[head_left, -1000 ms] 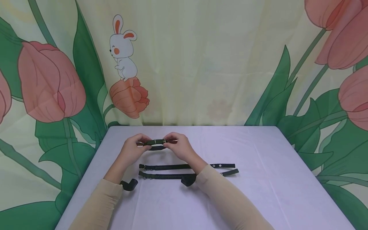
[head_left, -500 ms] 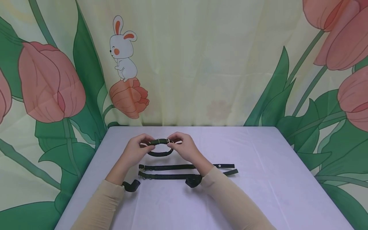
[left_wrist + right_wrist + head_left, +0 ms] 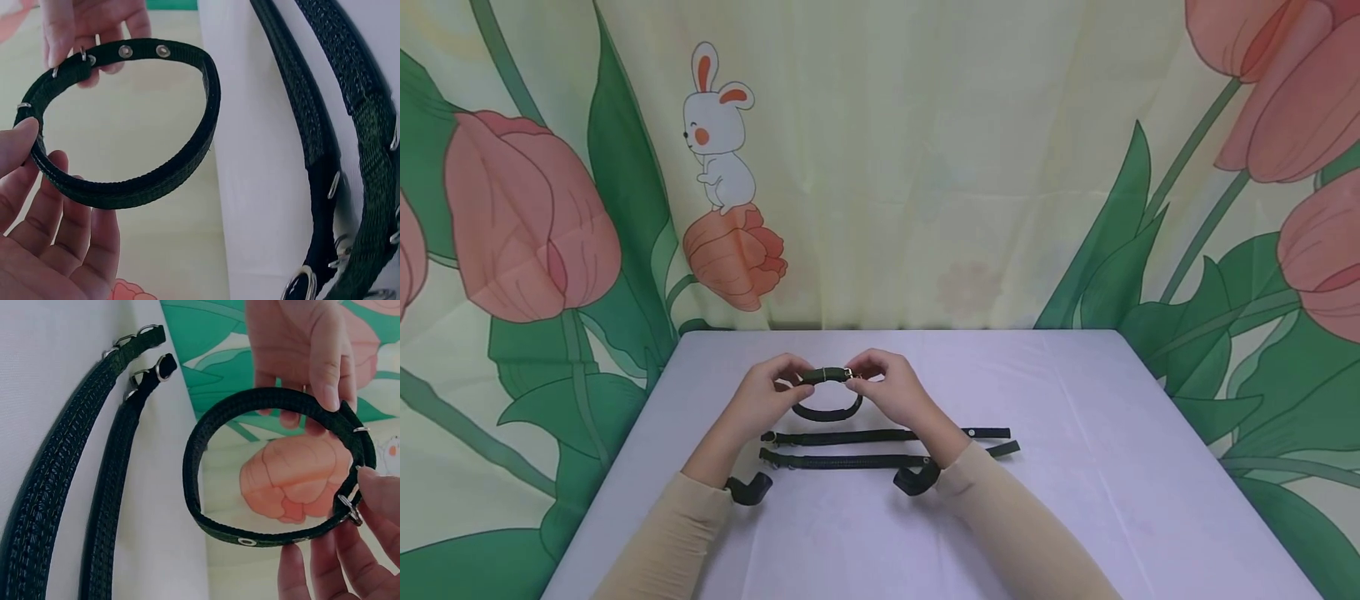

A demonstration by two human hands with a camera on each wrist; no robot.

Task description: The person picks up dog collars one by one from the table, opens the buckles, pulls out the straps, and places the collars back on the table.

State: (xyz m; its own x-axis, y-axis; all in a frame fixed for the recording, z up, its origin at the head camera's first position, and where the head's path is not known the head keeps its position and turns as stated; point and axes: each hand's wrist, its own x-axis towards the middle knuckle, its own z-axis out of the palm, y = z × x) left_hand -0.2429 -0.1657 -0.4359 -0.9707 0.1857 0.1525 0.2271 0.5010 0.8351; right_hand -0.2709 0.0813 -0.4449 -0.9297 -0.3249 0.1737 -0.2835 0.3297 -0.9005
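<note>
A dark green collar (image 3: 827, 415), buckled into a loop, is held up above the far part of the table. My left hand (image 3: 767, 400) pinches its left side between thumb and fingers. On the right, my right hand (image 3: 891, 392) pinches it beside the metal buckle (image 3: 350, 509). In the left wrist view, metal-rimmed eyelets (image 3: 125, 51) show along the strap, and the loop stands rounded. Two more collars lie unbuckled on the table, nearer than the held one: one strap (image 3: 850, 437) behind the other strap (image 3: 850, 461), both with metal rings at their left ends.
A white cloth covers the table (image 3: 1037, 517). Behind its far edge hangs a curtain (image 3: 895, 208) printed with tulips and a rabbit. Black wrist cameras (image 3: 749, 489) stick out below both wrists, the right one overlapping the nearer strap.
Both hands have shifted slightly right and nearer with the collar. Its loop has tilted, so the lower part, earlier close under the top band, now hangs well below it.
</note>
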